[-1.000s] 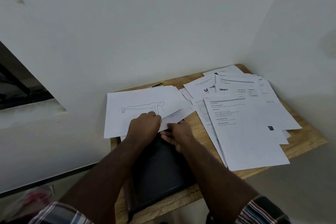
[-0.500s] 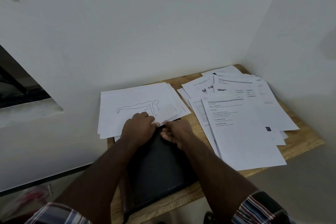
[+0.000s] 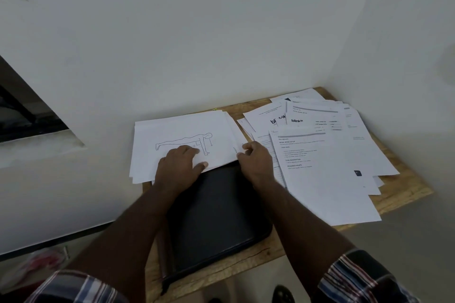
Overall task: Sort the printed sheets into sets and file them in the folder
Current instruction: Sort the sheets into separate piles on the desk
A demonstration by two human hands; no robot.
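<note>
A person squares a stack of drawing sheets [image 3: 182, 140] on a small wooden desk [image 3: 403, 187] set in a corner; the stack lies just beyond the closed black folder [image 3: 216, 216], its near edge overlapping the folder's far edge; the left hand [image 3: 181, 166] rests on the stack's near edge with fingers loosely bent, thumb along the paper's edge, while the right hand [image 3: 256, 162] pinches the stack's right corner, the two hands a little apart. The stack's left side overhangs the desk, so releasing pressure could let sheets slide off; a careless pull might also drag in the loose text pages [image 3: 325, 174] fanned right of the folder, mixing the sets. The stack's long axis runs left to right, the printed figure's head toward the right; the folder's long axis points away from the person, skewed slightly.
</note>
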